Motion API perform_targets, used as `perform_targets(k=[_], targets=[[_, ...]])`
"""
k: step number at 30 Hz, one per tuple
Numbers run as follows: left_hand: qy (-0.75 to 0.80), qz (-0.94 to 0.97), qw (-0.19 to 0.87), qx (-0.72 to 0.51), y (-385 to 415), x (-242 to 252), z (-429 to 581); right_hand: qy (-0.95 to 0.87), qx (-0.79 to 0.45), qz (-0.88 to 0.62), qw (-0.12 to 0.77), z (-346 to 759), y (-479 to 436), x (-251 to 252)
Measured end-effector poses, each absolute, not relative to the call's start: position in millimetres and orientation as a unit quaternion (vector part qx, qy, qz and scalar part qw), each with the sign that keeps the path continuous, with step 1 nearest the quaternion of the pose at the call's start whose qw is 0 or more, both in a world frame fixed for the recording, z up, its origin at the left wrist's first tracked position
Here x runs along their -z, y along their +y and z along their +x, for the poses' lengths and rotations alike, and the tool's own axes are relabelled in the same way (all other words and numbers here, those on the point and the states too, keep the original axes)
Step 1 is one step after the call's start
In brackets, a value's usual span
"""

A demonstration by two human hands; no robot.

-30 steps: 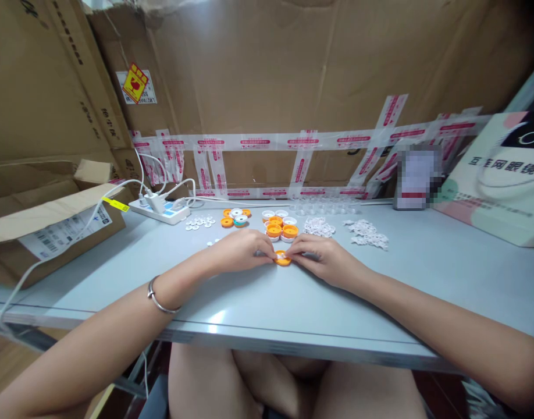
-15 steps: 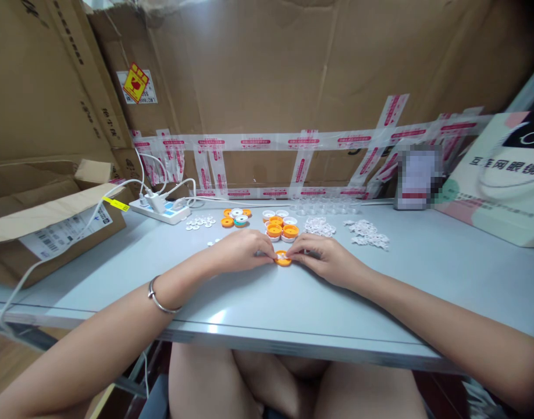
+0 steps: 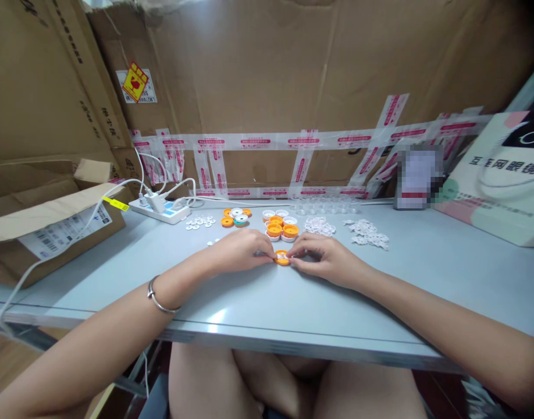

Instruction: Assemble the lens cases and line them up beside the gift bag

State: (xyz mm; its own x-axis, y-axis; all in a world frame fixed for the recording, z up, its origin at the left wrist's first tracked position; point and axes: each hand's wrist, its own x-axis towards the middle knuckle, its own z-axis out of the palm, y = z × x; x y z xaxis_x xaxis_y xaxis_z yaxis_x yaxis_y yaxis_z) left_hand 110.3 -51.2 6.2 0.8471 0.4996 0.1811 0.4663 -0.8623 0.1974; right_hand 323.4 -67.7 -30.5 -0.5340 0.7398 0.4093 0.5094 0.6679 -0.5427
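Note:
A small orange round cap point(image 3: 282, 258) lies on the grey table point(image 3: 258, 297) between my two hands. My left hand point(image 3: 241, 250) pinches its left edge with curled fingers. My right hand point(image 3: 321, 256) pinches its right edge the same way. A white piece shows in the cap's middle. Just behind the hands stands a cluster of orange and white caps point(image 3: 279, 227). A second small group of orange, white and teal caps point(image 3: 235, 217) lies further left.
Piles of small white rings point(image 3: 319, 226) and white toothed parts point(image 3: 367, 233) lie behind my right hand, clear cups point(image 3: 323, 205) beyond them. A white power strip point(image 3: 160, 209) with cables sits at the back left. Cardboard boxes point(image 3: 53, 227) flank the left; a printed box point(image 3: 498, 180) stands right.
Both hands stay on the orange cap and have shifted a little away from me; fingers make only small movements.

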Motion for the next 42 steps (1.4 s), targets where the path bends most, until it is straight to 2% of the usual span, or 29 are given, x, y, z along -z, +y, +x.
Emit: perform_targets(k=[8,14,19,25,33,42], targets=[[0.246,0.959,0.073,-0.122,-51.3,-5.9,110.0,-0.861,-0.173,-0.360,0.314,323.0,-67.9,30.2],[0.264,0.953,0.084,-0.120,-53.3,-10.1,110.1,-0.809,-0.233,-0.419,0.339,319.9,-69.3,30.1],[0.326,0.922,0.071,-0.194,-49.0,-9.9,107.8,-0.816,-0.216,-0.425,0.327,318.1,-66.1,34.7],[0.427,0.855,0.118,-0.269,-28.2,-7.1,112.6,-0.828,-0.206,-0.415,0.316,315.6,-64.6,33.8],[0.451,0.864,0.103,-0.199,-12.9,-11.3,132.9,-0.823,-0.223,-0.413,0.319,316.7,-64.5,32.6],[0.438,0.885,0.068,-0.144,19.6,-37.8,128.5,-0.795,-0.274,-0.424,0.336,318.1,-64.7,29.0]])
